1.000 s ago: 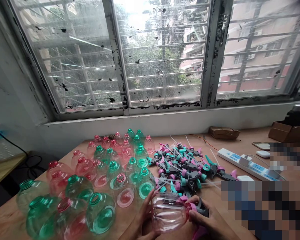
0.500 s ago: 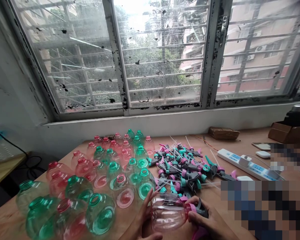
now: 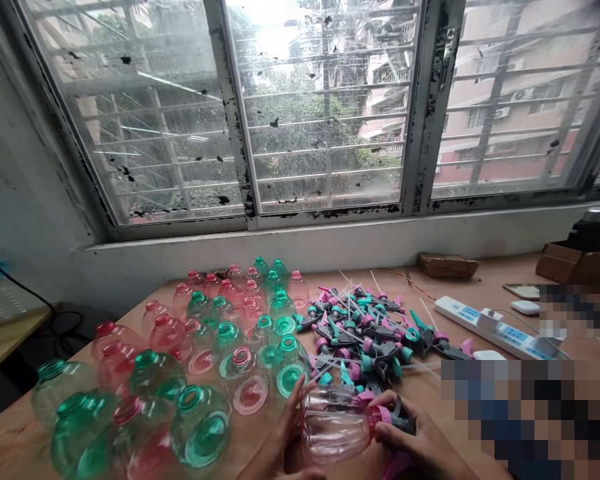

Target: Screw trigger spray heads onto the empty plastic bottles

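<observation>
Low in front of me a clear pink spray bottle (image 3: 333, 427) lies on its side between my hands, its base toward the left. My left hand (image 3: 287, 437) wraps around the base end, thumb and fingers on either side. At the neck, my right hand (image 3: 405, 437) grips the pink collar of a grey trigger spray head (image 3: 404, 421) that sits on the bottle's mouth. Part of the trigger is hidden behind my right fingers. Just beyond the bottle lies a heap of loose spray heads (image 3: 370, 333) in grey, pink and teal, with thin white tubes.
Several open pink and green bottles stand on the table to the left, among them a green bottle (image 3: 200, 430). A white power strip (image 3: 495, 327) with plugs lies at right, near a brown package (image 3: 447, 265) and an open cardboard box (image 3: 577, 261). A window runs behind.
Almost nothing differs. Both hands keep hold of the spray bottle and its head in nearly the same place.
</observation>
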